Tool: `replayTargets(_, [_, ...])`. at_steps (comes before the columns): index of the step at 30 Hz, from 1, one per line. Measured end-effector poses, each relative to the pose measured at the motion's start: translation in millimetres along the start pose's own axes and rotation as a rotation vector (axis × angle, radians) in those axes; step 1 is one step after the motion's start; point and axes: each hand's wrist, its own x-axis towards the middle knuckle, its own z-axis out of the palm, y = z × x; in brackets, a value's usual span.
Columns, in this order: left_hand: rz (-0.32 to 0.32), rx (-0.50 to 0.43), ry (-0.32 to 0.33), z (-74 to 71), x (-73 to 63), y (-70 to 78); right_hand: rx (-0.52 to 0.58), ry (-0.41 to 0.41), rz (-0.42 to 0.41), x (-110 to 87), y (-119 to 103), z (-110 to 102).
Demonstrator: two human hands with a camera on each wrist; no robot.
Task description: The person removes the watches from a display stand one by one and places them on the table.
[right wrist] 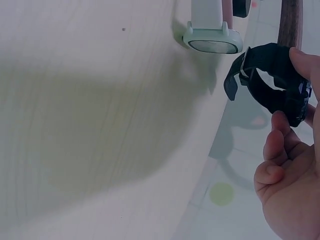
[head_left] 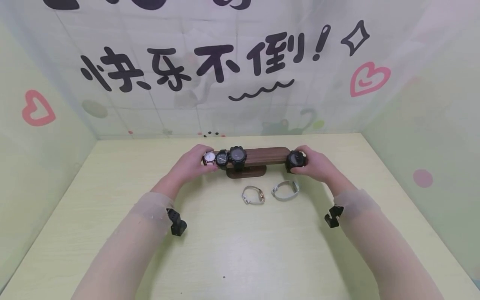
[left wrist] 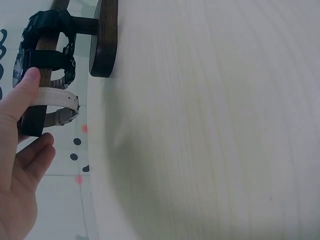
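A dark wooden watch stand [head_left: 267, 156] stands toward the back of the table on an oval base [head_left: 247, 172]. My left hand [head_left: 193, 164] grips the bar's left end, around a white-strapped watch [left wrist: 57, 96], its thumb on the front side and fingers curled past the end. Beside that hand, a square-faced black watch [head_left: 222, 158] and a larger round black watch [head_left: 237, 154] sit on the bar. At the opposite end, my right hand [head_left: 316, 164] pinches a black watch [right wrist: 272, 62] between thumb and fingers. Its buckled strap loops around the bar's end.
Two more watches lie on the table [head_left: 240, 246] in front of the stand: a slim one with a rose-gold case [head_left: 261, 195] and a pale one [right wrist: 212, 46] with a light strap. A printed cloth wall [head_left: 168, 112] rises behind the table, with side walls left and right.
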Motion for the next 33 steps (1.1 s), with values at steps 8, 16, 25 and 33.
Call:
replayTargets(8, [-0.006,-0.006,0.011,-0.4,-0.5,1.6,0.005,0.007,-0.024,-6.5,0.7,-0.5])
replayTargets(16, [-0.004,-0.012,0.009,0.0,-1.0,1.4,0.012,-0.027,-0.012,-11.2,0.3,0.0])
replayTargets(25, [-0.012,-0.020,0.003,-0.1,-1.4,1.3,0.015,-0.043,-0.038,-18.1,-5.0,0.8])
replayTargets(33, [-0.010,-0.015,0.004,-0.4,-1.6,2.1,0.066,-0.057,-0.089,-20.0,-9.1,5.3])
